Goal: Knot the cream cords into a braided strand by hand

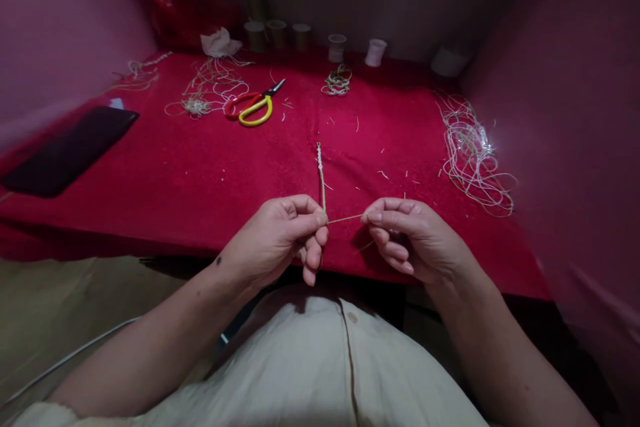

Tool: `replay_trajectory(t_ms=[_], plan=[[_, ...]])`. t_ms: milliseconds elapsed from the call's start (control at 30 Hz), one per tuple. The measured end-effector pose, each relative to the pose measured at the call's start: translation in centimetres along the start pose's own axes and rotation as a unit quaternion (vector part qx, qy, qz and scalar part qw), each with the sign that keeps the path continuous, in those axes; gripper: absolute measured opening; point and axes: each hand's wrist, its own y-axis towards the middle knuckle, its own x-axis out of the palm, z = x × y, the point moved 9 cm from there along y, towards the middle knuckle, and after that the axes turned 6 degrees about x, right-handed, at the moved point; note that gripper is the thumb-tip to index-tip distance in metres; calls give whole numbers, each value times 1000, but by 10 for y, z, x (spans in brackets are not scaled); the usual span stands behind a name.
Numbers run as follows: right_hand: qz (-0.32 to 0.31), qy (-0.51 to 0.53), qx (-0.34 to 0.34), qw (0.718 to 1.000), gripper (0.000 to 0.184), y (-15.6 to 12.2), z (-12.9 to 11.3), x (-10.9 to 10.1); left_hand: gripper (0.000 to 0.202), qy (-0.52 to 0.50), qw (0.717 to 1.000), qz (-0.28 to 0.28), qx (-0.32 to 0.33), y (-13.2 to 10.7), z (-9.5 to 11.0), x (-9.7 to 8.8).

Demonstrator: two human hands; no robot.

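A thin braided cord [321, 177], with a small loop and pale knots at its far end, runs down the red cloth toward me. My left hand [297, 227] pinches its near end between thumb and index finger, the other fingers curled below. From that pinch a single greenish strand [345, 218] stretches taut to the right. My right hand [405, 230] grips this strand between thumb and forefinger, and a loose tail hangs beneath it. Both hands are just above the table's front edge, a short distance apart.
Scissors [255, 105] with red and yellow handles lie at the back. Tangled cords [473, 153] rest on the right and a second tangle [200, 97] at the back left. A dark phone [70, 150] sits at the left. Several thread spools [337, 48] line the back, and cord snippets are scattered about.
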Motion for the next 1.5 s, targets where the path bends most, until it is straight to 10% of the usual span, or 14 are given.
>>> replay_trajectory(t_ms=[233, 367, 633, 1167, 1500], plan=[[123, -126, -87, 981, 17, -8, -17, -26, 15, 6, 1000, -2, 18, 4, 3, -4], [324, -317, -271, 849, 22, -43, -55, -26, 15, 5, 1000, -18, 22, 5, 2, -2], [45, -285, -88, 953, 16, 4, -8, 41, 18, 27, 998, -44, 32, 5, -1, 3], [-22, -270, 18, 962, 20, 25, -3, 40, 13, 71, 997, -33, 17, 7, 3, -2], [14, -343, -33, 939, 11, 28, -6, 41, 9, 125, 991, -17, 39, -4, 2, -2]])
